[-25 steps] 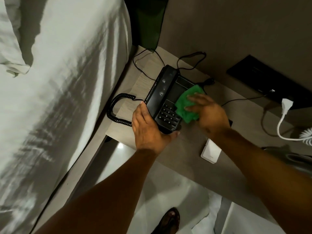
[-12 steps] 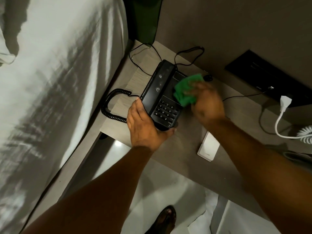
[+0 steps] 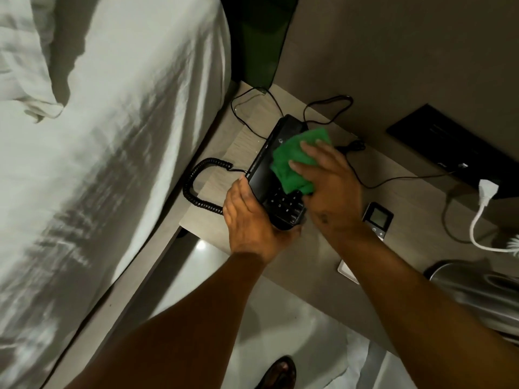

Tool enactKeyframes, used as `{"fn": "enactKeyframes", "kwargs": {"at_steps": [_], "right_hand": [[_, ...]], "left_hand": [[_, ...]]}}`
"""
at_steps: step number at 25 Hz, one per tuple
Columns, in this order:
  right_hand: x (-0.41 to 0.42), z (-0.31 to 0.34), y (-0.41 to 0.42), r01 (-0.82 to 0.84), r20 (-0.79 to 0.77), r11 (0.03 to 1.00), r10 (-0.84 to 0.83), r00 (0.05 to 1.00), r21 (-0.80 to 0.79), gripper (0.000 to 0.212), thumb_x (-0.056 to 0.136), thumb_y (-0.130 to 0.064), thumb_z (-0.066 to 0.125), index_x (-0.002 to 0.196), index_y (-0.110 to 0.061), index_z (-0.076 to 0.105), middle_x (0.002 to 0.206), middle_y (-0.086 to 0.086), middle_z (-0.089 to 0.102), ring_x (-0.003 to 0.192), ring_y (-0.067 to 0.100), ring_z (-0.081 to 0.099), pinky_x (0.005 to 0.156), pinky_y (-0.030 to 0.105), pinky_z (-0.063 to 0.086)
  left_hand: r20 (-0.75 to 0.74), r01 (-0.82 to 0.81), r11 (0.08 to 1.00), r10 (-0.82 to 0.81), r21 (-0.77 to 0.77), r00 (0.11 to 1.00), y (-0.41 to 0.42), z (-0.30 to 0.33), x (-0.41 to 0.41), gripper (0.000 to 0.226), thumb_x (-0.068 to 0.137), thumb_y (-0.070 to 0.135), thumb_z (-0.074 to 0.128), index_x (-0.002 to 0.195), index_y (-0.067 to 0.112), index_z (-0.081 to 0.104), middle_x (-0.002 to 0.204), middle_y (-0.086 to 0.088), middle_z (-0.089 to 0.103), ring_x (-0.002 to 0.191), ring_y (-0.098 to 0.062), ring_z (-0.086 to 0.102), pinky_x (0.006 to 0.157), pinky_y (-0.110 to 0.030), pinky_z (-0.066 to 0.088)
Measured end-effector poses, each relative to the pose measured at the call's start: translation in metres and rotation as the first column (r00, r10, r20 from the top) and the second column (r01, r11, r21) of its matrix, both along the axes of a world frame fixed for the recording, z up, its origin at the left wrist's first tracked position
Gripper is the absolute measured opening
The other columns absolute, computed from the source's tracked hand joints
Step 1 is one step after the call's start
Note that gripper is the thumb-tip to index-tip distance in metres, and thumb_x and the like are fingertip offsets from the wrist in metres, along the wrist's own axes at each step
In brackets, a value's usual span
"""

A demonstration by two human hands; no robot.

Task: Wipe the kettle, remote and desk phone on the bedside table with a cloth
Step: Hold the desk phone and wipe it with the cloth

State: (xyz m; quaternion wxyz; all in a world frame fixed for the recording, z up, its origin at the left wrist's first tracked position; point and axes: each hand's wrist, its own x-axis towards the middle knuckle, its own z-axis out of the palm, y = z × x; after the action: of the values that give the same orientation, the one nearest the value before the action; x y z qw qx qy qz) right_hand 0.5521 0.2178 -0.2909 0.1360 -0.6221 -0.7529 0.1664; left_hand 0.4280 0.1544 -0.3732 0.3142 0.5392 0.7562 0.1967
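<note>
Left hand (image 3: pixel 252 220), fingers clasped round black plastic desk phone (image 3: pixel 261 175); right hand (image 3: pixel 331 186), fingers flat on crumpled green cloth (image 3: pixel 292 161) atop it.

Dim room, soft shadows, floor glare, blurred warped edges

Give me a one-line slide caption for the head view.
Right hand presses a green cloth onto the black desk phone while the left hand steadies its near end on the bedside table.
</note>
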Motion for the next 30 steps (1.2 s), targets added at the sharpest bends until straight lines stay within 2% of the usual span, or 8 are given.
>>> {"fn": "enactKeyframes", "kwargs": {"at_steps": [3, 7, 11, 15, 21, 23, 26, 30], "right_hand": [[-0.026, -0.005, 0.021, -0.214, 0.117, 0.974, 0.222, 0.968, -0.075, 0.045, 0.077, 0.003, 0.065, 0.118, -0.017, 0.065, 0.147, 0.006, 0.045, 0.14, 0.032, 0.028, 0.103, 0.051, 0.043], [-0.014, -0.006, 0.031, 0.051, 0.068, 0.992, -0.043, 0.997, -0.116, 0.054, 0.081, 0.005, 0.062, 0.128, -0.02, 0.056, 0.152, 0.005, 0.036, 0.142, 0.03, 0.022, 0.109, 0.048, 0.037], [-0.033, -0.006, 0.019, -0.155, 0.201, 0.982, 0.174, 0.964, -0.106, 0.052, 0.085, -0.005, 0.058, 0.132, -0.026, 0.052, 0.153, 0.004, 0.034, 0.142, 0.029, 0.023, 0.106, 0.047, 0.039], [-0.029, -0.001, 0.088, 0.252, 0.167, 0.966, -0.239, 0.957, -0.062, 0.036, 0.092, -0.01, 0.05, 0.125, -0.02, 0.058, 0.127, 0.012, 0.059, 0.113, 0.029, 0.057, 0.086, 0.035, 0.05], [-0.049, -0.01, 0.018, 0.006, 0.327, 0.987, 0.048, 0.944, -0.162, 0.048, 0.09, -0.018, 0.043, 0.138, -0.025, 0.041, 0.152, 0.019, 0.028, 0.134, 0.045, 0.032, 0.091, 0.055, 0.049], [-0.043, -0.012, 0.051, 0.034, 0.349, 0.997, -0.007, 0.937, -0.07, 0.038, 0.094, -0.018, 0.043, 0.131, -0.02, 0.049, 0.14, 0.022, 0.042, 0.123, 0.042, 0.047, 0.084, 0.048, 0.052], [-0.024, -0.006, 0.089, 0.288, 0.217, 0.957, -0.274, 0.937, -0.034, 0.025, 0.096, -0.015, 0.043, 0.113, -0.009, 0.06, 0.114, 0.02, 0.061, 0.101, 0.035, 0.062, 0.079, 0.041, 0.053], [-0.046, -0.006, 0.017, -0.053, 0.38, 0.985, 0.114, 0.918, -0.167, 0.053, 0.087, -0.017, 0.028, 0.138, -0.023, 0.04, 0.15, 0.021, 0.031, 0.132, 0.044, 0.036, 0.089, 0.052, 0.051]], "left_hand": [[0.007, 0.005, 1.0, -0.005, 0.008, 1.0, -0.001, 0.0, 0.0, 0.143, 0.049, 0.075, 0.075, 0.156, 0.013, 0.003, 0.162, -0.011, 0.017, 0.15, -0.033, 0.016, 0.125, -0.05, 0.014], [0.004, 0.018, 1.0, -0.018, -0.009, 1.0, 0.001, 0.002, -0.002, 0.142, 0.051, 0.075, 0.075, 0.156, 0.01, 0.006, 0.161, -0.013, 0.02, 0.149, -0.034, 0.02, 0.123, -0.053, 0.02], [0.019, 0.036, 0.999, -0.036, -0.011, 0.999, 0.001, 0.004, -0.003, 0.141, 0.052, 0.074, 0.073, 0.156, 0.01, 0.004, 0.162, -0.013, 0.017, 0.15, -0.034, 0.017, 0.124, -0.053, 0.019], [-0.028, 0.021, 1.0, -0.021, -0.017, 0.999, 0.0, 0.001, 0.0, 0.144, 0.05, 0.076, 0.075, 0.155, 0.007, 0.005, 0.161, -0.017, 0.019, 0.15, -0.036, 0.018, 0.125, -0.051, 0.015], [-0.016, 0.055, 0.998, -0.055, -0.037, 0.998, 0.0, -0.001, -0.001, 0.145, 0.05, 0.075, 0.073, 0.156, 0.011, -0.001, 0.163, -0.016, 0.013, 0.151, -0.035, 0.012, 0.126, -0.05, 0.011], [-0.044, 0.036, 0.998, -0.038, -0.048, 0.998, 0.001, -0.003, -0.001, 0.145, 0.047, 0.081, 0.066, 0.155, 0.011, -0.001, 0.162, -0.018, 0.015, 0.15, -0.037, 0.014, 0.124, -0.049, 0.011], [-0.069, 0.028, 0.999, -0.03, -0.028, 0.997, 0.0, -0.003, 0.0, 0.146, 0.046, 0.086, 0.062, 0.155, 0.01, 0.001, 0.159, -0.02, 0.02, 0.149, -0.037, 0.017, 0.121, -0.047, 0.01], [-0.064, 0.07, 0.996, -0.073, -0.051, 0.995, 0.001, -0.002, -0.003, 0.141, 0.05, 0.084, 0.059, 0.155, 0.012, -0.001, 0.161, -0.02, 0.017, 0.15, -0.039, 0.016, 0.125, -0.052, 0.014]]}}
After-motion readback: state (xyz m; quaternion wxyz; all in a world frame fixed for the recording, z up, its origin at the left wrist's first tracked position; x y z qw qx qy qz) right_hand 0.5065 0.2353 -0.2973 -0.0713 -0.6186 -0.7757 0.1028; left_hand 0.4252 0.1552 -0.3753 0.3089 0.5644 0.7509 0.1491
